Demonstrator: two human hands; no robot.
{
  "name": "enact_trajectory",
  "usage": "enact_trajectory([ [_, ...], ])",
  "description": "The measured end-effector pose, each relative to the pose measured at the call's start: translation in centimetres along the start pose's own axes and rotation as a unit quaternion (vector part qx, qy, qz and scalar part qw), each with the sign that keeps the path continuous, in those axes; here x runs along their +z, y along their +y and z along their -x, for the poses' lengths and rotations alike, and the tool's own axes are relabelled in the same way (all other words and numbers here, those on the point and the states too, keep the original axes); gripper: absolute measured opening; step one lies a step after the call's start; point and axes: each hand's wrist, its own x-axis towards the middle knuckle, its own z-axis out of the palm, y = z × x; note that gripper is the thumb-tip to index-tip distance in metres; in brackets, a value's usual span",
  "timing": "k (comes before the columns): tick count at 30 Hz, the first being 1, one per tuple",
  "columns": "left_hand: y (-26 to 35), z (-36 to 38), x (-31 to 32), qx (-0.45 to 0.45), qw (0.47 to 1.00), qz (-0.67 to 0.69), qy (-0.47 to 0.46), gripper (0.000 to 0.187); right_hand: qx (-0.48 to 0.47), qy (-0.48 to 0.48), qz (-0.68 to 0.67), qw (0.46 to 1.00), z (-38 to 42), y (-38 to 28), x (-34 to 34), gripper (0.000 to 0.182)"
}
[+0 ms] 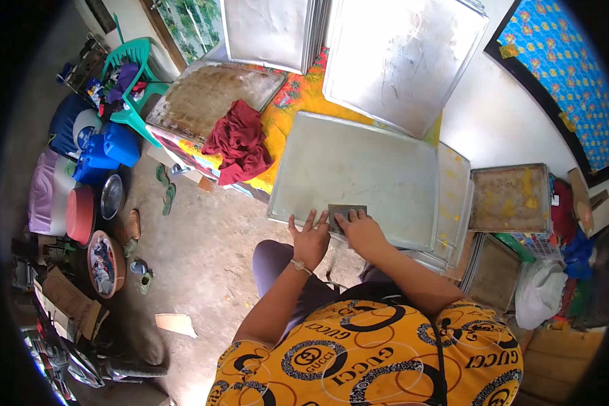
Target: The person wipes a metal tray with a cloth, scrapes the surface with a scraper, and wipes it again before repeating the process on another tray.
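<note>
The big tray (358, 169) in front of us looks like dull metal, mostly smooth with a cloudy, slightly scuffed face. The small dark pad (345, 208) on it reads as matt, texture too small for us to call. The leaning tray (402, 57) is way shinier, bare metal with scratches and smudges, while the stained tray (210, 98) is blotchy and pretty dull. We've got soft, crumpled red cloth (238, 139), smooth plastic on the green chair (130, 51) and blue jugs (122, 144), and a matt, rough-looking floor (227, 271).
</note>
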Motion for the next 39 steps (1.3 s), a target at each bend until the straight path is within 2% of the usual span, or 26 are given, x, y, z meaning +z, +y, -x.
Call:
enact_trajectory([
  [3, 0.3, 0.3, -0.1, -0.009, 1.000, 0.004, -0.020, 0.015, 0.013, -0.012, -0.029, 0.999, -2.5, 0.4, -0.8, 0.032],
  [4, 0.2, 0.3, 0.0, -0.008, 1.000, 0.009, -0.020, 0.015, 0.030, 0.027, -0.024, 0.999, -4.8, 1.6, -0.5, 0.029],
  [5, 0.1, 0.2, -0.1, -0.008, 1.000, 0.012, -0.019, 0.015, 0.057, -0.021, -0.044, 0.997, -7.7, 3.1, -1.5, 0.035],
  [6, 0.2, 0.1, -0.2, -0.013, 1.000, 0.016, -0.013, 0.011, 0.040, 0.026, -0.063, 0.997, -10.1, 4.9, -1.6, 0.032],
  [8, 0.6, 0.1, -0.5, -0.020, 1.000, 0.023, -0.006, 0.003, 0.058, 0.054, -0.082, 0.993, -14.0, 8.0, -0.5, 0.031],
  [11, 0.3, 0.3, -0.3, -0.018, 0.999, 0.008, -0.027, 0.016, 0.069, -0.011, -0.084, 0.994, -12.0, 6.1, -2.5, 0.033],
  [15, 0.0, 0.3, 0.3, -0.008, 1.000, -0.002, -0.010, 0.012, 0.014, -0.046, -0.018, 0.999, -3.3, -0.3, -1.0, 0.039],
  [18, 0.0, 0.4, 0.2, -0.017, 1.000, -0.003, -0.017, 0.011, -0.017, -0.012, -0.029, 0.999, -2.9, -0.9, -0.3, 0.032],
  [22, 0.3, 0.3, 0.0, -0.016, 1.000, 0.000, 0.000, 0.011, 0.054, -0.003, -0.074, 0.996, -11.5, 3.3, -2.1, 0.025],
  [25, 0.4, 0.2, -0.2, -0.023, 1.000, -0.006, -0.002, 0.011, 0.058, 0.064, -0.081, 0.993, -15.2, 6.6, -1.0, 0.024],
  [27, 0.4, 0.3, -0.4, -0.018, 1.000, 0.000, 0.001, 0.012, 0.059, -0.039, -0.097, 0.993, -12.4, 3.8, -3.4, 0.026],
  [31, -0.1, 0.5, 0.6, -0.020, 1.000, -0.001, 0.005, 0.011, -0.057, 0.077, 0.014, 0.995, -4.6, -2.1, 0.6, 0.034],
  [34, -0.1, 0.5, 0.7, -0.011, 1.000, 0.000, 0.005, 0.009, -0.030, 0.033, -0.008, 0.999, -7.4, -0.5, -0.1, 0.028],
  [36, 0.1, 0.3, -0.1, -0.010, 1.000, 0.010, 0.004, 0.010, 0.056, 0.015, -0.097, 0.994, -12.0, 2.5, -1.1, 0.023],
  [39, 0.3, 0.4, -0.1, -0.023, 1.000, 0.009, -0.009, 0.011, 0.067, 0.025, -0.051, 0.996, -15.0, 5.5, -1.7, 0.031],
])
